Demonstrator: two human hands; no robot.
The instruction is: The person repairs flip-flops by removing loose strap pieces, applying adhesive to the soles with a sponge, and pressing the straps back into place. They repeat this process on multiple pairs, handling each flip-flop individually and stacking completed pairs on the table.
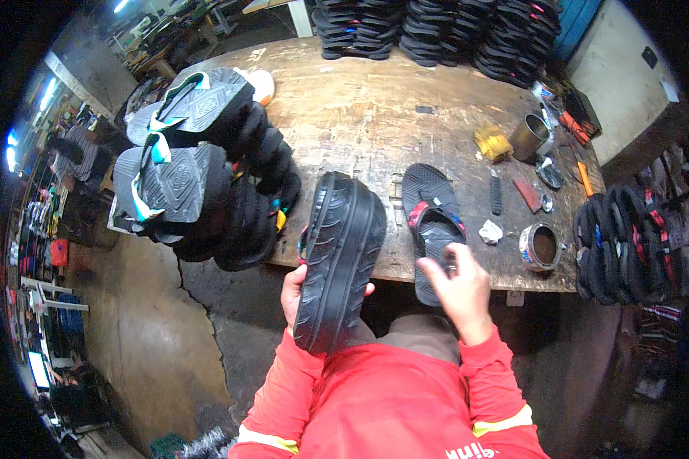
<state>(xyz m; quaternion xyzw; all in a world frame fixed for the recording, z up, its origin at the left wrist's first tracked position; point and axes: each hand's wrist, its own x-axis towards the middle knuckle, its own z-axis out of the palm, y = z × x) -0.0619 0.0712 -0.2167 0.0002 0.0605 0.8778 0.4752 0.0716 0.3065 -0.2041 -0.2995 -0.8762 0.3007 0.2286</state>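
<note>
My left hand [291, 294] grips a thick black sandal [338, 252], its side and tread turned upward and a bit of coloured strap showing at its left. My right hand [459, 287] is open, thumb and fingers apart, over the lower end of a second sandal [419, 183] with a red patterned strap, which lies on the wooden table [321, 107] and reaches past its front edge. I cannot tell whether my fingers touch it. To its right are a black-handled tool [495, 191], a white crumpled scrap [491, 231] and a round tin [542, 247].
Tall sandal piles stand at the left [176, 183] and back [436, 30]; more sandals [631, 245] are bunched by the right edge. A metal cylinder [527, 139], yellow lump [492, 143], red block [525, 191] and orange-handled tool [586, 176] lie at the right. A pale pillar [612, 99] rises behind.
</note>
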